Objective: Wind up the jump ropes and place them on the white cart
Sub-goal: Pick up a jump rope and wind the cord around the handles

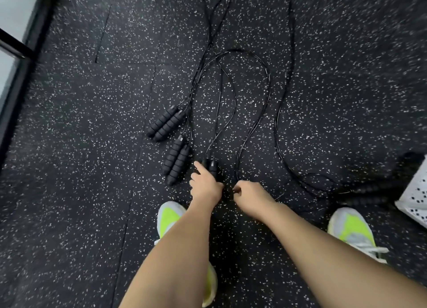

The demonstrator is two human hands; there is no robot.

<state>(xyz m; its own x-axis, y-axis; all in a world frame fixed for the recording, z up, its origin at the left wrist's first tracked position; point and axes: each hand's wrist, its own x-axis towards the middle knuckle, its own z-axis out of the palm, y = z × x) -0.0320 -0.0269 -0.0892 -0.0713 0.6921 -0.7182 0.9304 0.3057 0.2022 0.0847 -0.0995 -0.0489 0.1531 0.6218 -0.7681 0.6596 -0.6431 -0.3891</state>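
Several black jump ropes lie on the speckled black rubber floor. One pair of ribbed foam handles (166, 123) lies at centre left, a second pair (176, 161) just below it. My left hand (205, 186) grips a third pair of handles (210, 165) close to the floor. My right hand (250, 196) pinches a thin black cord (251, 127) that loops away upward. More cords (280, 122) trail to the top of the view. Another set of black handles (374, 190) lies at the right beside the white cart (416, 196), whose perforated corner shows at the right edge.
My two feet in neon-yellow and white shoes (169, 217) (353, 231) stand on either side of my arms. A black frame and pale wall (13, 49) run along the left edge. Seams between floor mats (143, 113) cross the floor.
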